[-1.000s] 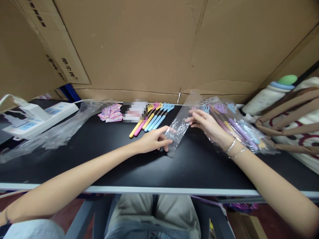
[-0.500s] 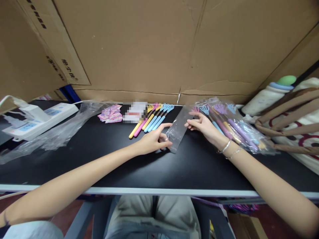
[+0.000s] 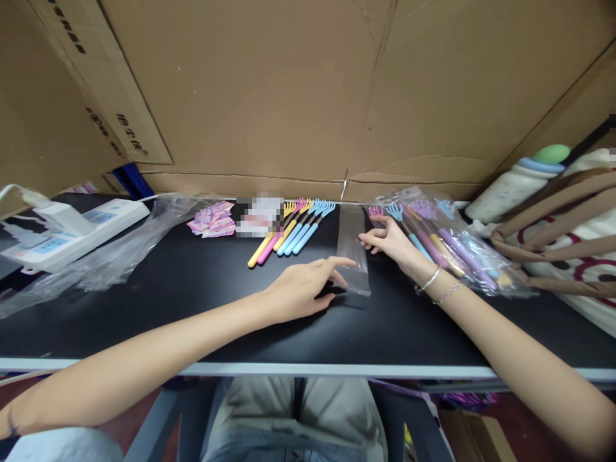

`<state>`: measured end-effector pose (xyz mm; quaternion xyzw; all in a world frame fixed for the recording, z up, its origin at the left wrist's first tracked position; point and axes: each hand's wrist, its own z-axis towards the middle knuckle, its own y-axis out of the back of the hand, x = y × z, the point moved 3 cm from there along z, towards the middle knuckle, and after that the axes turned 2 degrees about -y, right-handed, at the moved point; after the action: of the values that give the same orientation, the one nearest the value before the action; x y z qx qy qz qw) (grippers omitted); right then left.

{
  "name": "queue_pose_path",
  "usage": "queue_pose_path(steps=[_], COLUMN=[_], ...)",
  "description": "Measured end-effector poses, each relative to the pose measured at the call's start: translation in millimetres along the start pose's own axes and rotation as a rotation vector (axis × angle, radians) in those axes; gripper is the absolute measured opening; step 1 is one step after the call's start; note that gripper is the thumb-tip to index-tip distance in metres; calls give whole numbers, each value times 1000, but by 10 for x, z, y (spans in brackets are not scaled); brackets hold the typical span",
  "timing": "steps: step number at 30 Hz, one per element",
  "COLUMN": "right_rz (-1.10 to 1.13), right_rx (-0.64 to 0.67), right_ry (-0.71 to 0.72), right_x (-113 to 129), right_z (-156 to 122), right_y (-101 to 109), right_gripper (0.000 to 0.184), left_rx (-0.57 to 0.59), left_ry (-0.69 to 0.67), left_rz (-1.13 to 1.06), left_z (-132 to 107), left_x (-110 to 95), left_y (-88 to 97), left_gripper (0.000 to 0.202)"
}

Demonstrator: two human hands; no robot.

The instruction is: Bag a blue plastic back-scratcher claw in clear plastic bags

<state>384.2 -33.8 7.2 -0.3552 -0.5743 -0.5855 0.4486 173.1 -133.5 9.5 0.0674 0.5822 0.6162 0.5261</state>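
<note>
A narrow clear plastic bag (image 3: 353, 250) lies flat and upright on the black table (image 3: 202, 308). My left hand (image 3: 303, 289) rests beside the bag's lower left edge, index finger stretched onto it. My right hand (image 3: 387, 240) pinches the bag's right edge near the middle. A row of coloured scratchers (image 3: 291, 231) with yellow, pink and blue handles lies to the left of the bag. Right of my right hand sits a plastic packet of more scratchers (image 3: 447, 240).
Pink sachets (image 3: 214, 219) and a crumpled clear plastic sheet (image 3: 106, 256) lie at the left, near a white power strip (image 3: 62, 231). Cardboard (image 3: 308, 90) walls the back. A bottle (image 3: 520, 179) and a bag with brown straps (image 3: 568, 237) stand at the right.
The clear bag went from raised and crumpled to lying flat and straight on the table. My left hand shifted right and spread out; my right hand stayed on the bag's right edge.
</note>
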Motion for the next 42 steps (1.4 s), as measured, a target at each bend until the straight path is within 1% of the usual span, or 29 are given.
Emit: queue_pose_path(steps=[3, 6, 9, 14, 17, 21, 23, 25, 27, 29, 31, 33, 36, 39, 42], right_rz=[-108, -274, -403, -504, -502, -495, -506, -532, -581, -627, -646, -653, -686, -736, -785], right_rx=[47, 75, 80, 82, 148, 279, 314, 314, 286, 239, 196, 170, 142, 138, 156], right_ry=[75, 181, 255, 342, 424, 560, 582, 571, 560, 561, 566, 564, 565, 591, 625], right_x=[-17, -16, 12, 145, 240, 349, 386, 412, 428, 437, 436, 426, 408, 399, 397], right_z=[7, 0, -30, -139, -232, -394, -477, -545, -591, -609, -600, -574, -533, -524, -538], right_y=[-16, -42, -68, -131, -211, -344, -402, -448, -482, -493, -480, -450, -402, -389, -407], right_gripper=[53, 41, 31, 19, 16, 19, 22, 30, 37, 30, 16, 6, 5, 6, 7], left_rx=[-18, -69, -125, -201, -226, -254, -269, -283, -289, -285, -279, -276, -283, -277, -227], left_ry=[-55, -72, -69, -17, 21, 76, 96, 106, 106, 95, 74, 43, 22, 78, 138], left_rz=[226, 373, 425, 424, 379, 242, 179, 143, 134, 151, 190, 270, 474, 667, 769], left_z=[3, 13, 15, 13, 21, 38, 43, 47, 49, 51, 52, 52, 48, 41, 38], left_x=[-28, -2, 46, 111, 131, 169, 195, 216, 226, 223, 214, 213, 260, 374, 488], left_y=[-6, 22, 60, 107, 129, 164, 179, 186, 185, 181, 187, 212, 285, 372, 426], left_gripper=[45, 28, 17, 8, 8, 11, 13, 15, 15, 13, 11, 12, 16, 18, 23])
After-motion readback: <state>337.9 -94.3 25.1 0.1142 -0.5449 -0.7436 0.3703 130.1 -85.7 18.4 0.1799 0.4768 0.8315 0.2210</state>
